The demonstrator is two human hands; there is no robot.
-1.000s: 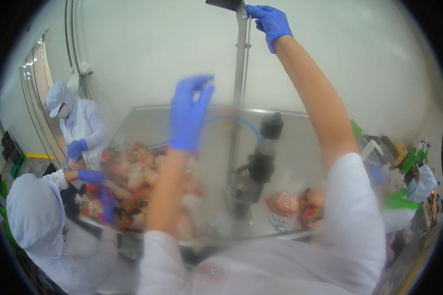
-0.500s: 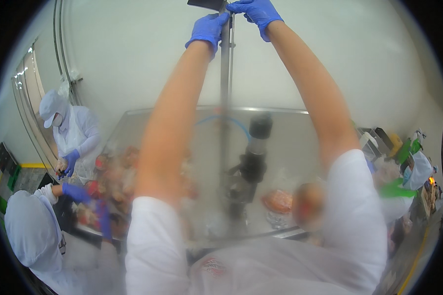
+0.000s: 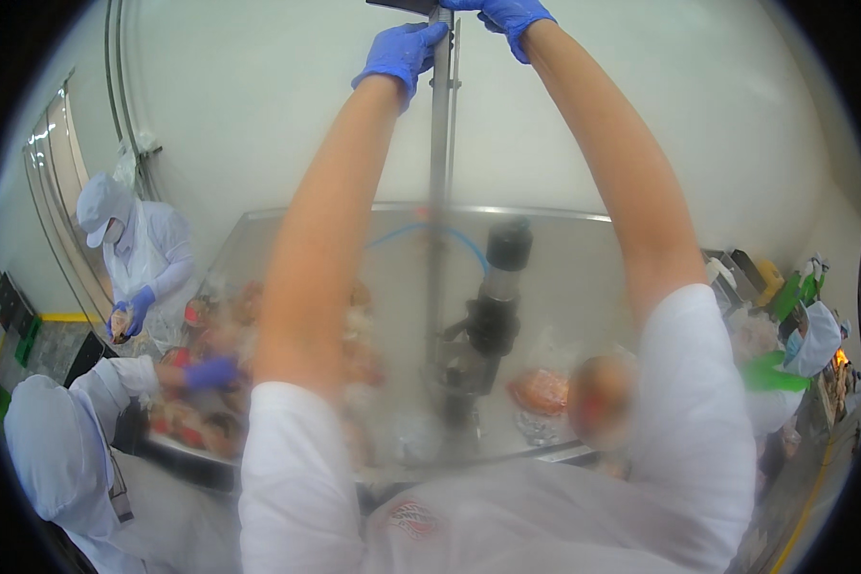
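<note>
Both my arms reach up over the table to a tall upright metal post (image 3: 439, 143). My left hand (image 3: 399, 59), in a blue glove, is closed on the post near its top. Right of it, my gloved right hand (image 3: 509, 21) is at the post's top end, its fingers drawn together and partly cut off by the upper edge; what they pinch cannot be made out. A dark flat panel (image 3: 399, 5) juts left from the post top. Lower down, a black cylindrical device (image 3: 497, 306) is fixed by the post, blurred by haze.
A metal-rimmed table (image 3: 564, 214) carries a heap of bagged red and pale items (image 3: 196, 421) on its left and an orange-red bag (image 3: 540, 391) on its right. Two co-workers (image 3: 148, 244) work at the left; another person (image 3: 813, 340) is at the right. A blue hose (image 3: 469, 244) curves behind the post.
My right hand has risen slightly, further out of the picture. My left hand stays on the post. The near left co-worker's gloved hand has moved over the heap.
</note>
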